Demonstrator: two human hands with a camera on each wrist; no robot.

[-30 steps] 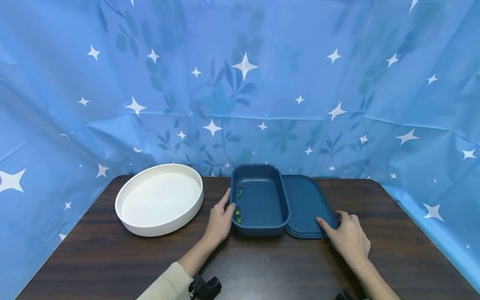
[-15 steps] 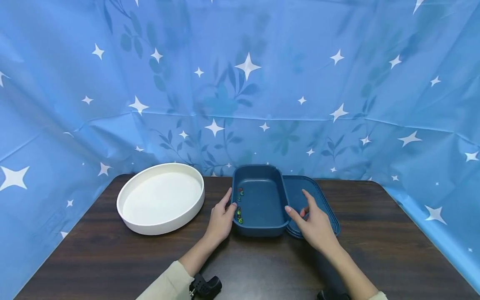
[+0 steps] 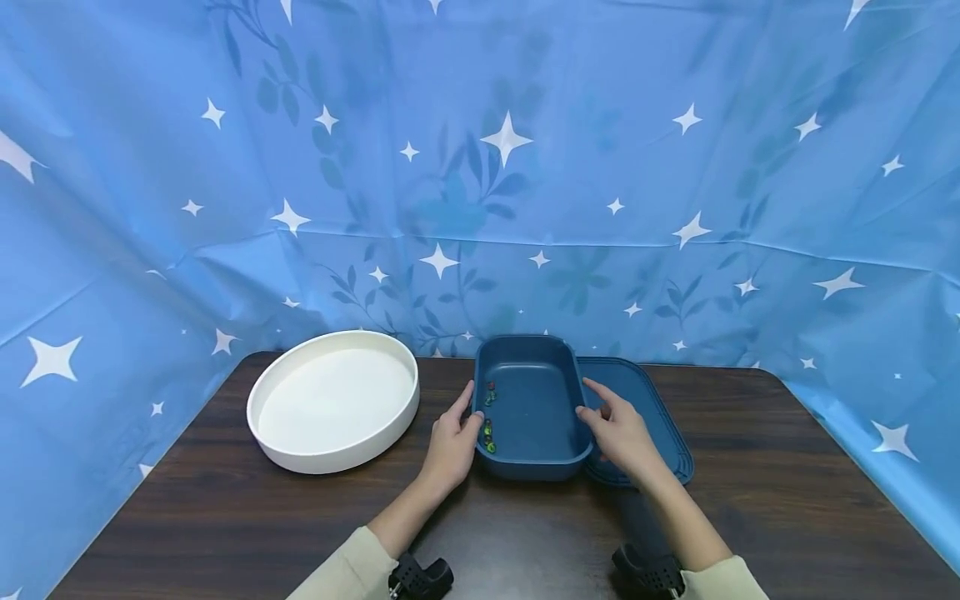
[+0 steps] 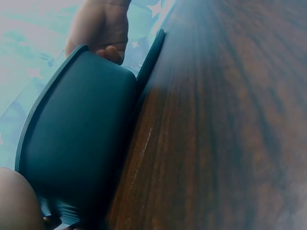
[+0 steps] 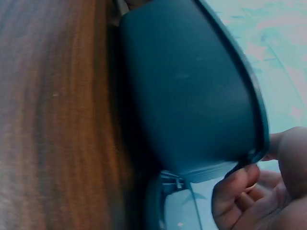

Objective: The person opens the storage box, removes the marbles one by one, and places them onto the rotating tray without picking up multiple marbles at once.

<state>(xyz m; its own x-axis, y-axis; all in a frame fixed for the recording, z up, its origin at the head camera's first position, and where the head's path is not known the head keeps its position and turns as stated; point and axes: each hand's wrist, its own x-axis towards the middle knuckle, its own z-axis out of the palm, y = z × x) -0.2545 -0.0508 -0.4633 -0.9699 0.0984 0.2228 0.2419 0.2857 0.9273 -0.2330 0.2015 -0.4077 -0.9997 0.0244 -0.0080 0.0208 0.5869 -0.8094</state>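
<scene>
A dark blue rectangular box (image 3: pixel 534 472) with rounded corners stands uncovered on the table. Along its inner left side lie several small green, yellow and red pieces (image 3: pixel 489 437), too small to identify. My left hand (image 3: pixel 452 446) grips the left rim, thumb on top and fingers along the outer wall. At the right rim, my right hand (image 3: pixel 624 435) pinches the edge; in the right wrist view its fingers (image 5: pixel 230 189) curl beneath the lip. A matching flat blue lid (image 3: pixel 622 375) lies directly right of the box, partly hidden by the right hand.
To the left, apart from the box, a round white tray (image 3: pixel 333 400) with a low wall sits on the dark wooden table (image 3: pixel 300 533). A blue curtain (image 3: pixel 570 167) with white stars hangs just behind the table's far edge.
My right hand has left the lid's right edge, moved left across the lid and taken hold of the box's right rim. The left hand keeps its grip on the left rim.
</scene>
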